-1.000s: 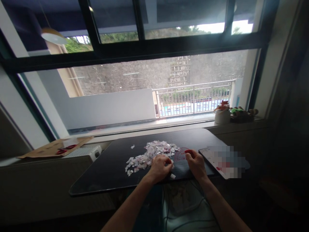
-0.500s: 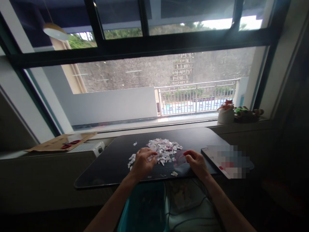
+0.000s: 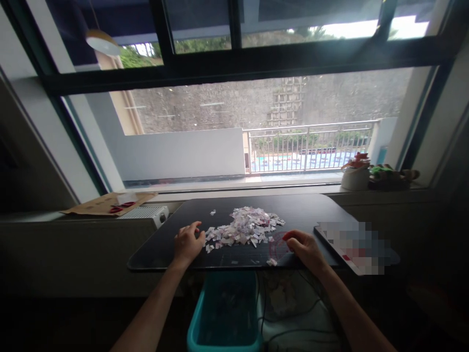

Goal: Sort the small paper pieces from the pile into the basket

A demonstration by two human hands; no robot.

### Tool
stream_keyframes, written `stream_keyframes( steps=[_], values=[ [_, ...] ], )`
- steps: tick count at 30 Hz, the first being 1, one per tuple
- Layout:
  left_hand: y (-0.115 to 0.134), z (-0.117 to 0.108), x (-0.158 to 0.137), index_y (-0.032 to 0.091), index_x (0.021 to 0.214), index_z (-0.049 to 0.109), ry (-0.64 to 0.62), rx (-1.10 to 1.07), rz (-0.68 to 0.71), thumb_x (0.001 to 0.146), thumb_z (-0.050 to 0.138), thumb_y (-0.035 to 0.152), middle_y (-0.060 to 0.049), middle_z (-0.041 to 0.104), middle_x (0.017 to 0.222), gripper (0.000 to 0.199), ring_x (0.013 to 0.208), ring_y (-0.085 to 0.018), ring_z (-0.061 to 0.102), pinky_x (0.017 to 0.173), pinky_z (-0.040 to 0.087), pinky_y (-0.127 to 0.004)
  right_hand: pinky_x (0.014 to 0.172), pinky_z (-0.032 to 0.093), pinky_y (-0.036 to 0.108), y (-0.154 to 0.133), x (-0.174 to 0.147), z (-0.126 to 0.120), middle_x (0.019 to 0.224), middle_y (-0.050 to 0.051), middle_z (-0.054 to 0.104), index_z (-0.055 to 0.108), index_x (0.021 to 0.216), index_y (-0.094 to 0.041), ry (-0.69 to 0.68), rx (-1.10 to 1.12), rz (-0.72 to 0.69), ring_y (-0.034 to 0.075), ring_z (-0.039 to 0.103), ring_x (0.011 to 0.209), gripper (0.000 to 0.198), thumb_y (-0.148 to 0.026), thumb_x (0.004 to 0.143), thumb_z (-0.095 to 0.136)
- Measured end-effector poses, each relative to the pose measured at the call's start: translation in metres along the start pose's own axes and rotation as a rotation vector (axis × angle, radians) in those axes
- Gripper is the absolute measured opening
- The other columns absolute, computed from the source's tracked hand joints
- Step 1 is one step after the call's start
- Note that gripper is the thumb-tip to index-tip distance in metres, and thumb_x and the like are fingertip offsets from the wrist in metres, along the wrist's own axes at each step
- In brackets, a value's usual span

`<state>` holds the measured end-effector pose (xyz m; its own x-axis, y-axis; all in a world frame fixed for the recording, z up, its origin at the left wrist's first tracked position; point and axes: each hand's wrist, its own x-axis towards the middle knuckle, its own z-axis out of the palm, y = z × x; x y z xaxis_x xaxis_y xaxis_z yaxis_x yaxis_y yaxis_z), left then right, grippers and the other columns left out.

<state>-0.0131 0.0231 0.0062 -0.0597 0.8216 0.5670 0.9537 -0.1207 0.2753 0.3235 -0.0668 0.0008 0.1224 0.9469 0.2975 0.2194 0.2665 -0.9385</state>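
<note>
A heap of small white paper scraps [image 3: 246, 224], some with pinkish marks, lies on the dark tabletop [image 3: 164, 244]. To the left of the heap is my left hand [image 3: 187, 243], fingers apart and curved, with nothing visible in it. My right hand [image 3: 303, 247] pinches a clear protractor [image 3: 277, 247] with red curved lines at its right edge. The protractor stands just right of the heap, close to the table surface. A few scraps [image 3: 271, 262] lie below it near the front edge.
A teal bin [image 3: 196, 313] stands below the table's front edge, with cables [image 3: 293, 332] beside it. A flat board [image 3: 339, 248], partly blurred, lies at the right. Red-handled scissors [image 3: 122, 207] rest on brown paper [image 3: 88, 204] at the left sill. A white pot [image 3: 355, 179] stands by the window.
My left hand has moved left, away from the heap, and the scraps on that side now show. My right hand keeps the protractor near the same spot. The view has shifted slightly.
</note>
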Motion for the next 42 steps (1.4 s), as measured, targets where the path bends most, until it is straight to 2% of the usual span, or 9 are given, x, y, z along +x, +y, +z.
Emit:
stream_keyframes(
  steps=[5, 9, 17, 23, 28, 32, 35, 40, 42],
  values=[
    [0.009, -0.003, -0.009, 0.018, 0.108, 0.055, -0.032, 0.005, -0.001, 0.076, 0.048, 0.03, -0.006, 0.064, 0.09, 0.035, 0.095, -0.024, 0.053, 0.081, 0.042, -0.036, 0.045, 0.031, 0.021, -0.002, 0.0, 0.0, 0.052, -0.004, 0.05, 0.063, 0.073, -0.015, 0.064, -0.027, -0.014, 0.01, 0.042, 0.048, 0.017, -0.023, 0.067, 0.05],
    [0.006, -0.005, -0.011, 0.018, 0.108, 0.054, -0.063, -0.053, -0.04, 0.075, 0.048, 0.031, -0.005, 0.064, 0.089, 0.037, 0.097, -0.026, 0.052, 0.081, 0.042, -0.036, 0.045, 0.031, 0.021, -0.003, -0.001, 0.0, 0.049, -0.005, 0.048, 0.063, 0.07, -0.016, 0.036, -0.024, -0.011, 0.01, 0.042, 0.046, 0.015, -0.023, 0.067, 0.049],
    [0.006, -0.006, -0.011, 0.016, 0.107, 0.055, -0.024, -0.133, -0.082, 0.075, 0.046, 0.033, -0.005, 0.065, 0.083, 0.037, 0.097, -0.026, 0.053, 0.084, 0.042, -0.037, 0.048, 0.033, 0.022, -0.006, -0.002, 0.001, 0.051, -0.004, 0.051, 0.063, 0.069, -0.016, 0.1, -0.031, -0.058, 0.01, 0.044, 0.049, 0.015, -0.023, 0.065, 0.05],
    [0.007, -0.009, -0.011, 0.017, 0.107, 0.055, -0.037, -0.168, -0.11, 0.074, 0.045, 0.035, -0.004, 0.066, 0.081, 0.038, 0.097, -0.025, 0.054, 0.082, 0.043, -0.035, 0.046, 0.033, 0.021, -0.007, -0.003, 0.0, 0.053, -0.003, 0.054, 0.062, 0.069, -0.016, 0.044, -0.027, -0.085, 0.01, 0.044, 0.048, 0.014, -0.022, 0.065, 0.05],
    [0.006, -0.009, -0.011, 0.017, 0.107, 0.055, -0.034, -0.185, -0.112, 0.074, 0.045, 0.036, -0.004, 0.066, 0.081, 0.039, 0.097, -0.025, 0.054, 0.082, 0.044, -0.035, 0.044, 0.032, 0.021, -0.005, -0.003, -0.001, 0.051, -0.004, 0.051, 0.062, 0.069, -0.016, 0.049, -0.005, -0.065, 0.01, 0.042, 0.046, 0.016, -0.023, 0.065, 0.049],
    [0.006, -0.009, -0.012, 0.017, 0.107, 0.055, -0.043, -0.19, -0.112, 0.074, 0.045, 0.035, -0.005, 0.066, 0.081, 0.039, 0.098, -0.025, 0.054, 0.084, 0.043, -0.036, 0.043, 0.031, 0.02, -0.005, -0.003, -0.001, 0.048, -0.005, 0.049, 0.062, 0.067, -0.016, -0.023, 0.026, -0.043, 0.009, 0.04, 0.044, 0.014, -0.021, 0.064, 0.049],
    [0.005, -0.007, -0.012, 0.017, 0.105, 0.056, -0.04, -0.193, -0.108, 0.074, 0.046, 0.035, -0.004, 0.065, 0.08, 0.037, 0.097, -0.025, 0.055, 0.083, 0.043, -0.036, 0.043, 0.031, 0.02, -0.005, -0.003, 0.0, 0.048, -0.004, 0.049, 0.062, 0.066, -0.016, 0.011, 0.016, -0.042, 0.009, 0.04, 0.044, 0.015, -0.022, 0.064, 0.048],
    [0.005, -0.007, -0.01, 0.018, 0.099, 0.06, -0.001, -0.215, -0.102, 0.074, 0.047, 0.033, -0.005, 0.065, 0.08, 0.032, 0.094, -0.025, 0.056, 0.082, 0.044, -0.036, 0.042, 0.03, 0.02, -0.006, -0.003, -0.001, 0.047, -0.005, 0.048, 0.062, 0.067, -0.016, 0.003, -0.006, -0.018, 0.009, 0.041, 0.045, 0.015, -0.022, 0.063, 0.049],
    [0.009, -0.013, -0.013, 0.018, 0.094, 0.061, 0.053, -0.26, -0.043, 0.075, 0.047, 0.03, -0.005, 0.065, 0.083, 0.027, 0.095, -0.024, 0.055, 0.085, 0.043, -0.036, 0.042, 0.03, 0.02, -0.006, -0.003, -0.002, 0.047, -0.005, 0.047, 0.062, 0.067, -0.015, 0.006, 0.003, -0.007, 0.009, 0.04, 0.045, 0.015, -0.022, 0.063, 0.049]
  ],
)
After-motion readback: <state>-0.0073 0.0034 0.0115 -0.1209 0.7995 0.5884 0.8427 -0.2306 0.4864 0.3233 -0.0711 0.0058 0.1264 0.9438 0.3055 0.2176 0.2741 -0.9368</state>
